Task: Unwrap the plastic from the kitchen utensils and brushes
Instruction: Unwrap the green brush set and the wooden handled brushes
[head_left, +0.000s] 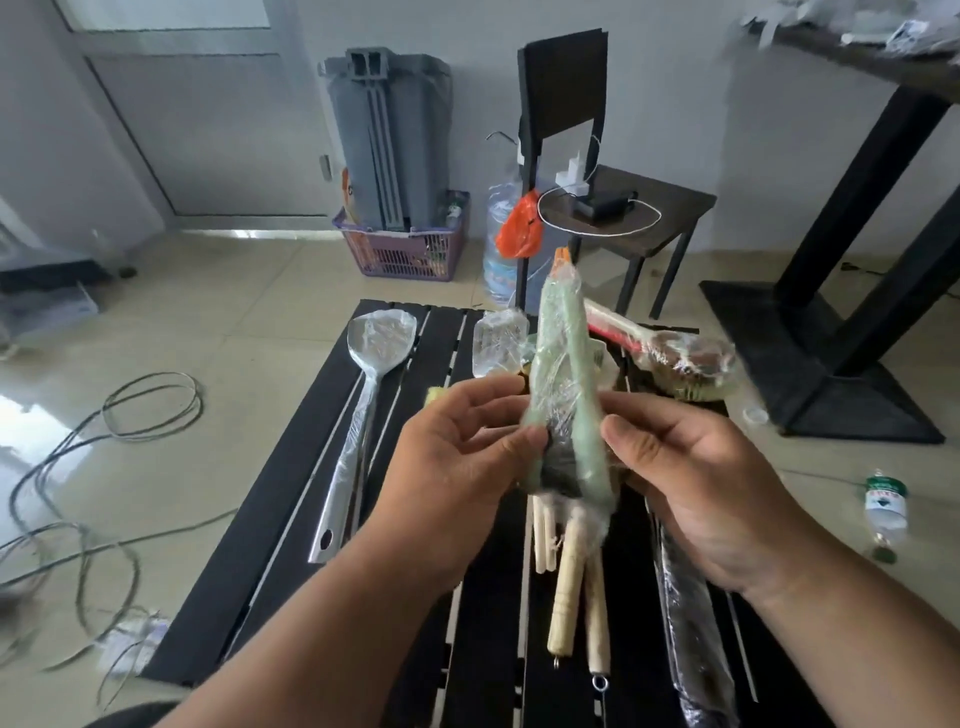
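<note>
Both hands, left (457, 447) and right (691, 478), grip clamped on a wrapped green brush (566, 384) above the worktop (291, 499), spatula (363, 395) lying left.

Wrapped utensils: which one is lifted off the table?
The green-handled brush, gripped by both the left hand and right hand; the others lie flat.

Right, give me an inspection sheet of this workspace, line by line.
Surface: black slatted table, low over a tiled floor.
Job's things: green wrapped brush held up in both hands; wrapped metal spatula, wrapped red-handled brush and wooden-handled brushes lie on the table.
Clutter: plastic bottle on the floor; purple basket by the wall.
Hands: left hand and right hand both grip the green wrapped brush.
Cables: loose cables coil on the floor.
Surroundings: dark chair, large water jug.
</note>
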